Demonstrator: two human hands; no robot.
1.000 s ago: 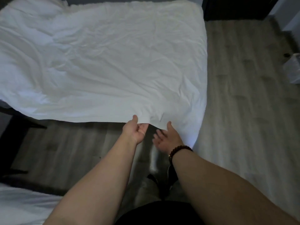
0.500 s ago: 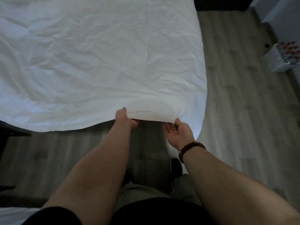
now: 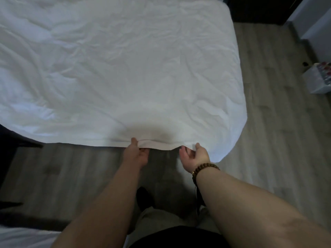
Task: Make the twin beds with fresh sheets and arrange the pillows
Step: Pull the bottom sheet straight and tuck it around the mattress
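A wrinkled white sheet point(image 3: 116, 72) is spread over the bed ahead, its near hem lifted off the floor side. My left hand point(image 3: 137, 153) pinches that hem with thumb on top and fingers underneath. My right hand point(image 3: 194, 155), with a bead bracelet on the wrist, holds the hem a little to the right, palm up, thumb over the cloth edge. The sheet's right corner hangs down over the bed's side. No pillows are in view.
Grey wood floor point(image 3: 268, 140) runs along the right of the bed and under my feet. A white box with red items point(image 3: 318, 78) stands by the right wall. Part of a second white bed point(image 3: 23, 237) shows at the bottom left. Dark furniture point(image 3: 258, 9) stands at the top right.
Both hands slid apart along the hem and took hold of it; the right hand went from open beneath the edge to gripping it. The sheet settled flatter on the bed.
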